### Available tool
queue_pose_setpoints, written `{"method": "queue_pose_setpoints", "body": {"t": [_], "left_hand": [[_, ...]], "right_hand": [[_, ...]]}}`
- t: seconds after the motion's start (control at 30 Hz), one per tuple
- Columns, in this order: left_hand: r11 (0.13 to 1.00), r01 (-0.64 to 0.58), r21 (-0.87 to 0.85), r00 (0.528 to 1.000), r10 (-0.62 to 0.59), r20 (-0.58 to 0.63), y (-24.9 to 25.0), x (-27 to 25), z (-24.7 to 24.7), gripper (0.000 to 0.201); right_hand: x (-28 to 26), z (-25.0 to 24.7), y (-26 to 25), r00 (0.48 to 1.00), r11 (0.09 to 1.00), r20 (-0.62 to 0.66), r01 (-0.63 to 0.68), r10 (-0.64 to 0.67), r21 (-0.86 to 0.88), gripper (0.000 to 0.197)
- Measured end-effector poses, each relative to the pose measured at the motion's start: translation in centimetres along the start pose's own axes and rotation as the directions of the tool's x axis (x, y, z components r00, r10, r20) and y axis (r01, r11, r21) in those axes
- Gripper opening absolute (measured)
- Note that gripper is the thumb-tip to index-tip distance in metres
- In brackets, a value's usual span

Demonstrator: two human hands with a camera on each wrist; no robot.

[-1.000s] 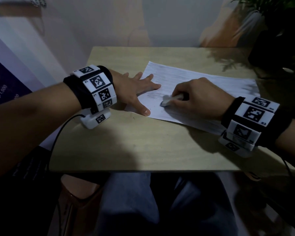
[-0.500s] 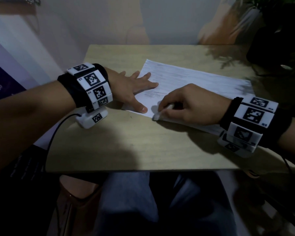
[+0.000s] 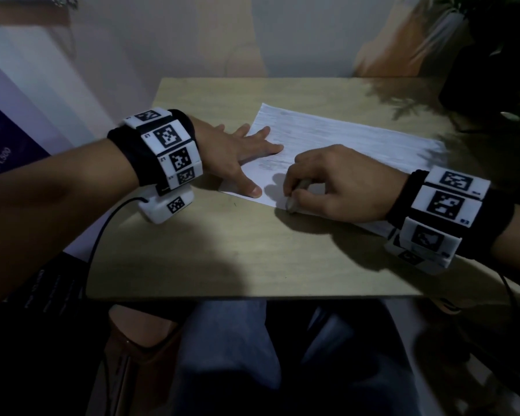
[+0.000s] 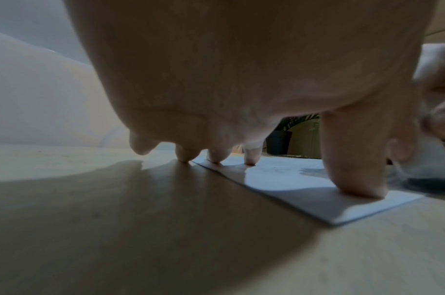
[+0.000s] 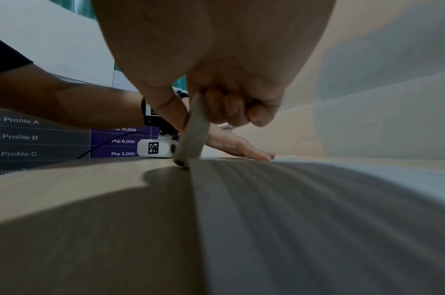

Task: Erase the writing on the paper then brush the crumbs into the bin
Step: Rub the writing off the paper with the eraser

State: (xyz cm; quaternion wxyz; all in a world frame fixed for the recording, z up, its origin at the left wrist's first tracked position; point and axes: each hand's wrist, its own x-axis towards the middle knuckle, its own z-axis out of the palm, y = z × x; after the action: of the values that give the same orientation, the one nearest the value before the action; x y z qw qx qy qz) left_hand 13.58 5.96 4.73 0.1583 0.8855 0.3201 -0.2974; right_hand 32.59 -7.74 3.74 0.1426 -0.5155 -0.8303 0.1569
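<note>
Head view: nearest the person, the right hand (image 3: 336, 184) pinched a stick eraser (image 3: 294, 196), its tip down at the near edge of the paper (image 3: 342, 136). The paper lay flat on the counter (image 3: 222, 250). Left of the eraser, the left hand (image 3: 237, 157) lay spread, straight fingers and thumb pressing the paper's left end. Faint lines remained across the paper's far half. Erasing looked under way; next, the eraser would need to work farther up. No bin was in view.
</note>
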Motion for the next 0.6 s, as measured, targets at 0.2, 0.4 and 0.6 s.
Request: {"method": "queue_pose_setpoints", "body": {"t": [0.2,0.4,0.6], "left_hand": [[1.0,-0.009,-0.015,1.0,0.009,-0.002,-0.1,-0.1,0.0,0.103],[1.0,-0.005,-0.003,1.0,0.005,-0.031,0.0,0.0,0.1,0.102],[0.996,-0.085,-0.019,0.995,0.084,-0.049,0.4,0.1,0.5,0.095]], "right_hand": [[0.2,0.1,-0.3,1.0,1.0,0.017,-0.012,0.012,0.003,0.033],[0.1,-0.5,0.8,0.974,0.989,-0.171,-0.151,0.149,0.001,0.026],[0.3,-0.6,1.8,0.962,0.976,-0.169,-0.218,0.213,-0.007,0.019]]}}
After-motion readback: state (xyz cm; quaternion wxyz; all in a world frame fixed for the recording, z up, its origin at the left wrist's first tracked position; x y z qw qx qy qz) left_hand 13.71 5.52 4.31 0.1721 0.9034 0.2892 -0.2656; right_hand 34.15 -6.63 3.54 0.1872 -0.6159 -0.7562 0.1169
